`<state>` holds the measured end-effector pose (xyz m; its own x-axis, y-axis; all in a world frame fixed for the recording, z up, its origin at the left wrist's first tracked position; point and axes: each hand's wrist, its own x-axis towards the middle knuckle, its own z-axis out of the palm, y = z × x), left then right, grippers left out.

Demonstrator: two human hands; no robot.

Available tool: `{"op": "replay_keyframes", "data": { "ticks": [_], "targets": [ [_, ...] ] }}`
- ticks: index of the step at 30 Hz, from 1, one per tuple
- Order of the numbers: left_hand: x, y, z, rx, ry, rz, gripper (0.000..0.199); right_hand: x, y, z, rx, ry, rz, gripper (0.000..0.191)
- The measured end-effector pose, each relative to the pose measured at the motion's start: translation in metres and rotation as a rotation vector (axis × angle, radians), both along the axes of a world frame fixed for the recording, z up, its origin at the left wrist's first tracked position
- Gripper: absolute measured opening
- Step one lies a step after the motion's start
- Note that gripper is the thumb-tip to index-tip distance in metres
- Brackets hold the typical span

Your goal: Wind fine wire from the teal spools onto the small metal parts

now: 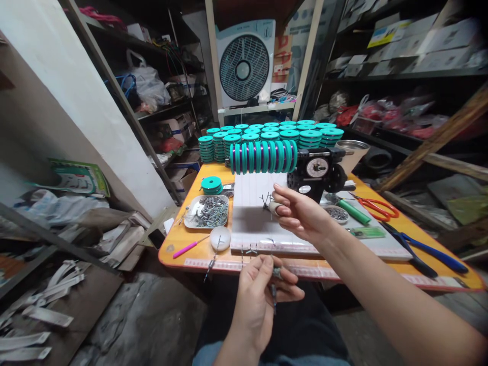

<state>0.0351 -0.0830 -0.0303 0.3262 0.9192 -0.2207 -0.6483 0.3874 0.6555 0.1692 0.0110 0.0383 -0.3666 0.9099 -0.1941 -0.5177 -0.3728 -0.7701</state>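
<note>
My left hand (263,284) is closed at the table's front edge, holding small grey-green pieces (277,273) against its curled fingers. A thin dark piece (273,295) hangs below them. Above the white board (251,223), my right hand (295,211) has its fingers bent together, with something white at a fingertip. What it pinches, if anything, is too fine to make out. Close beside it are dark forked wire-like pieces (266,201). Behind, a row of teal spools (263,156) sits on the shaft of a black winding machine (318,170). Faint lines run down from the spools across the board.
On the left are a tray of small metal parts (209,212), a white round dish (220,238), a pink-handled tool (185,249) and a teal spool (211,185). Red scissors (381,207) and blue-handled pliers (430,251) lie right. Stacked teal spools (270,135) stand behind.
</note>
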Motion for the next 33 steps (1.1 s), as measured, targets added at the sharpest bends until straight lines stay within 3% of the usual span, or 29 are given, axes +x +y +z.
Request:
{"op": "replay_keyframes", "data": {
  "ticks": [24,28,33],
  "targets": [
    [-0.015,-0.011,-0.028,-0.039,0.016,-0.076,0.018,0.002,0.001,-0.005,0.057,-0.072,0.041,0.039],
    [-0.017,-0.017,-0.039,0.000,0.009,-0.084,0.022,0.003,-0.009,-0.017,0.118,-0.206,0.034,0.028],
    [-0.025,-0.030,-0.050,0.025,0.010,-0.128,0.035,0.001,-0.046,-0.051,0.223,-0.495,0.130,0.043]
  ]
}}
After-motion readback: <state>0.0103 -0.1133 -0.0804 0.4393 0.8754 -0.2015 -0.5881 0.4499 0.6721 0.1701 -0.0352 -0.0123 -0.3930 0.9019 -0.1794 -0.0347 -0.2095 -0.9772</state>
